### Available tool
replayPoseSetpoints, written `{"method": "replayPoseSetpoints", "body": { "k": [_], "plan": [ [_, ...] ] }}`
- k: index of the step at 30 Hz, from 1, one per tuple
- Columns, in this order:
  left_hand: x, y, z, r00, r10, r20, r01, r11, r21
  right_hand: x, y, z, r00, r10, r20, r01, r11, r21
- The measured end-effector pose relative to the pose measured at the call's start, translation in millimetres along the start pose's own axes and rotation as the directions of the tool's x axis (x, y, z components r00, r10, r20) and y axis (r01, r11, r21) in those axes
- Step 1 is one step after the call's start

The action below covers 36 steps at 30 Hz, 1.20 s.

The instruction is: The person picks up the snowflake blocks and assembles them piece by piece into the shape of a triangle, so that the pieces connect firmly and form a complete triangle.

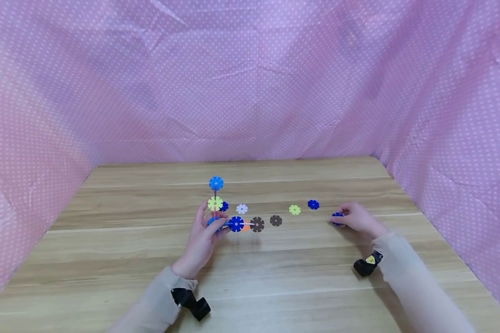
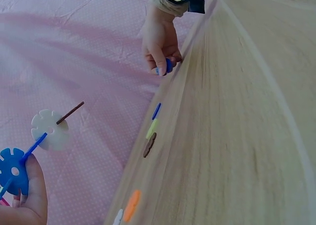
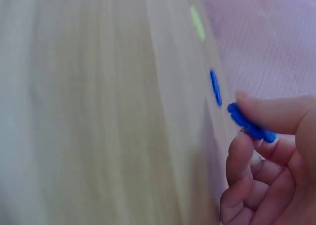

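My left hand (image 1: 197,240) grips a joined chain of slotted plastic snowflake discs, its fingers around a light blue disc (image 2: 14,171) at the corner. One arm of the chain rises through a yellow-green disc (image 1: 215,203) to another light blue disc (image 1: 216,183). The other arm runs right, through a dark blue disc (image 1: 235,224) to a brown disc (image 1: 257,225). In the left wrist view, a white disc (image 2: 52,131) stands edge-joined in this arm. Over at the right, my right hand (image 1: 360,219) pinches a single blue snowflake disc (image 3: 251,125) between thumb and fingers.
Loose discs lie on the wooden table (image 1: 283,277): white (image 1: 242,209), orange (image 2: 132,206), brown (image 1: 276,220), yellow-green (image 1: 294,210) and dark blue (image 1: 313,204). Another dark blue disc (image 1: 224,206) shows behind the chain. Pink dotted cloth (image 1: 250,92) hangs around the table's back and sides.
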State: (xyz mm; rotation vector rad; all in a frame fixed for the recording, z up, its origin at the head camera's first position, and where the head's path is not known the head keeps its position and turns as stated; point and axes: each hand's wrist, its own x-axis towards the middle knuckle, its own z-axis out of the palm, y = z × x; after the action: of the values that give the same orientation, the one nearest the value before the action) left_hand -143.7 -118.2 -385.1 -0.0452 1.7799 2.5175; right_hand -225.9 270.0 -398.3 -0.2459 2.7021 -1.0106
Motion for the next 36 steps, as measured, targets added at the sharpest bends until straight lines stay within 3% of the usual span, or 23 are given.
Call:
{"method": "replayPoseSetpoints", "body": {
  "k": [7,13,19,24,27,31,36],
  "plan": [
    [0.1,0.1,2.5,0.999,0.041,0.012,-0.041,0.999,0.011,-4.2,-18,18,0.998,0.009,0.055,-0.02,0.979,0.202],
    [0.8,0.5,3.6,1.0,0.019,0.003,-0.019,1.0,0.006,-7.1,-36,35,0.993,-0.071,0.098,0.04,0.958,0.283],
    [1.0,0.5,4.1,1.0,-0.001,-0.01,0.001,1.0,-0.024,-8.4,-54,50,0.993,-0.094,0.074,0.068,0.952,0.3],
    [0.8,1.1,6.3,1.0,-0.013,-0.02,0.012,0.999,-0.046,-10.7,-73,64,0.99,-0.137,0.033,0.115,0.924,0.365],
    [1.1,1.3,8.1,1.0,-0.021,-0.023,0.019,0.998,-0.065,-12.8,-84,72,0.968,-0.247,-0.05,0.248,0.899,0.362],
    [0.7,1.7,10.6,0.999,-0.031,-0.026,0.029,0.996,-0.085,-16.0,-98,80,0.903,-0.395,-0.172,0.429,0.86,0.276],
    [0.5,1.3,12.8,0.999,-0.029,-0.026,0.026,0.995,-0.091,-20.3,-110,87,0.857,-0.464,-0.224,0.499,0.856,0.137]
  ]
}}
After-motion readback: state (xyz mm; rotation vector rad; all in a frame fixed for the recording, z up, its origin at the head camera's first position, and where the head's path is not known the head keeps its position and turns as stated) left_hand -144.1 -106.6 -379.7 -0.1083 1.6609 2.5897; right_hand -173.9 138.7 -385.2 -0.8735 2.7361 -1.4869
